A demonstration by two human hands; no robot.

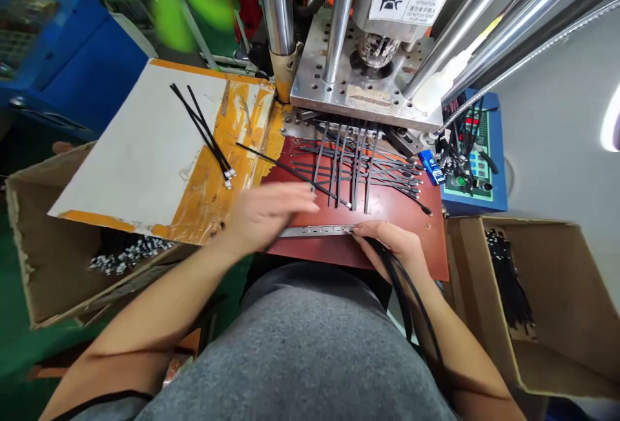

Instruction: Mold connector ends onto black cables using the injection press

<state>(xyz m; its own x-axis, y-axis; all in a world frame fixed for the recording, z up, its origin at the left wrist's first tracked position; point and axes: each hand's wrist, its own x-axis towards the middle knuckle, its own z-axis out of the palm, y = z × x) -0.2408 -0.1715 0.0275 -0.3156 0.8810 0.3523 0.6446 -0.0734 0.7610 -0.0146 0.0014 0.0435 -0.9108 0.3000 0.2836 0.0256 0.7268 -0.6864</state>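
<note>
A narrow metal bar (320, 230) lies along the near part of the red-brown work plate (387, 205). My left hand (266, 214) rests over the bar's left end, fingers stretched forward and blurred. My right hand (394, 246) is pinched at the bar's right end and holds several black cables (411, 292) that trail back over my wrist. More black cables with metal tips (358, 166) lie fanned across the plate under the press.
A steel press (363, 79) with chrome columns and a red danger label stands behind the plate. A white and yellow board (159, 150) carrying three black cables (203, 130) lies left. Cardboard boxes of cables sit left (58, 266) and right (542, 305). A blue control panel (477, 163) is at right.
</note>
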